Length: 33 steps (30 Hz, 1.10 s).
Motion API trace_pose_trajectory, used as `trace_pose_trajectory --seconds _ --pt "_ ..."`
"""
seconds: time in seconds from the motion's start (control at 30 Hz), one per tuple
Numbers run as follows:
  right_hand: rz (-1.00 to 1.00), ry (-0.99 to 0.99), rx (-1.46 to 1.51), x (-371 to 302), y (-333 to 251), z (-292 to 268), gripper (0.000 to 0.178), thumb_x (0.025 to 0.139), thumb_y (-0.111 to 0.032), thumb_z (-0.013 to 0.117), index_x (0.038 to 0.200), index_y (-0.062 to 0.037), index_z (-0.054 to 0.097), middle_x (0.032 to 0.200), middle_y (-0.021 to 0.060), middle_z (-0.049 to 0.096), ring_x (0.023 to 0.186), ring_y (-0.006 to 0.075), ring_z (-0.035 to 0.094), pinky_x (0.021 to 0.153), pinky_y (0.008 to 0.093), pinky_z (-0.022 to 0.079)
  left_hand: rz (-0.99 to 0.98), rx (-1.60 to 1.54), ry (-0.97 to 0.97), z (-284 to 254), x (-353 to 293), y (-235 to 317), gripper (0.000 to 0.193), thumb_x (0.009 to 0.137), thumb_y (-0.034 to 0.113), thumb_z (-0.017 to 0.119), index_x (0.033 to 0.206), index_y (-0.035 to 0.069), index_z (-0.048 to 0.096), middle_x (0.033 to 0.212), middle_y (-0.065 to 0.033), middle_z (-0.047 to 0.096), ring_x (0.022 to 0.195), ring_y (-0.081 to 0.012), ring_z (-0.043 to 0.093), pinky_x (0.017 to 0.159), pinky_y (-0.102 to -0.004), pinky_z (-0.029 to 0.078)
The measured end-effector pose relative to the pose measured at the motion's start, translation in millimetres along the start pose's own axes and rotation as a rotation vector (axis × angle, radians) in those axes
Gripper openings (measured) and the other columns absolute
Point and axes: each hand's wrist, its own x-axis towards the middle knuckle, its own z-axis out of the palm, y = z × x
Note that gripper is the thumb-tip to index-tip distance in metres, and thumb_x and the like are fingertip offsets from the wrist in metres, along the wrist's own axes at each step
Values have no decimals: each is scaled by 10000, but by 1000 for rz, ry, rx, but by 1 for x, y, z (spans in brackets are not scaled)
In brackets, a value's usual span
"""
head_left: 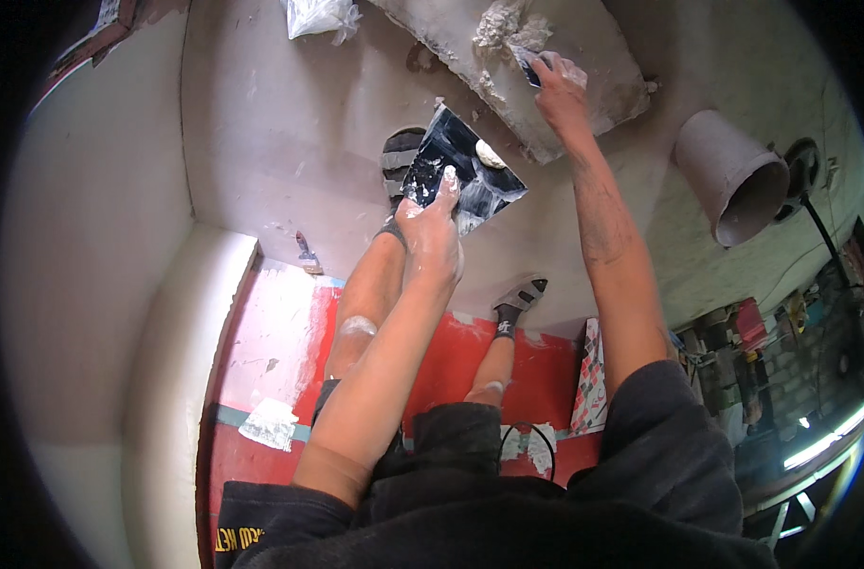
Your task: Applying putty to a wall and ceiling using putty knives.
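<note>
My left hand grips a flat black plate smeared with white paste, its thumb lying across the top face. A small lump of cream-white paste sits near the plate's far right edge. Further off and to the right, my right hand is closed around a scraper, whose handle is mostly hidden by the fingers. The scraper's blade is at a heap of wet, lumpy paste. That heap rests on a pale, paste-stained board.
A dirty bucket lies tipped at the right, beside a dark round-based stand. A white plastic bag is at the top. A paintbrush lies left of my legs, near a pale ledge. Red flooring lies beneath me.
</note>
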Motion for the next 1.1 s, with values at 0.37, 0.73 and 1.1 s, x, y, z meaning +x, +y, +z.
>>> trace_pose_trajectory --seconds 0.37,0.73,1.1 --pt "-336 -159 -214 -23 26 18 309 801 -111 487 1082 -189 588 1145 18 543 1065 235 510 864 464 369 35 129 6 -3 -3 -19 166 822 78 632 946 -12 567 824 -26 585 696 -95 526 631 -238 427" --pt "-148 -546 60 48 51 14 343 667 -34 518 949 -139 682 851 118 651 830 311 606 729 402 471 -30 226 23 -9 -5 -28 223 804 108 664 966 -19 580 838 -23 602 723 -94 537 662 -238 433" --pt "441 -224 709 20 56 18 456 689 15 575 1145 -11 569 846 72 647 766 157 593 741 309 482 -34 229 29 -23 12 -17 152 803 87 661 904 3 586 817 -9 588 697 -86 517 626 -226 417"
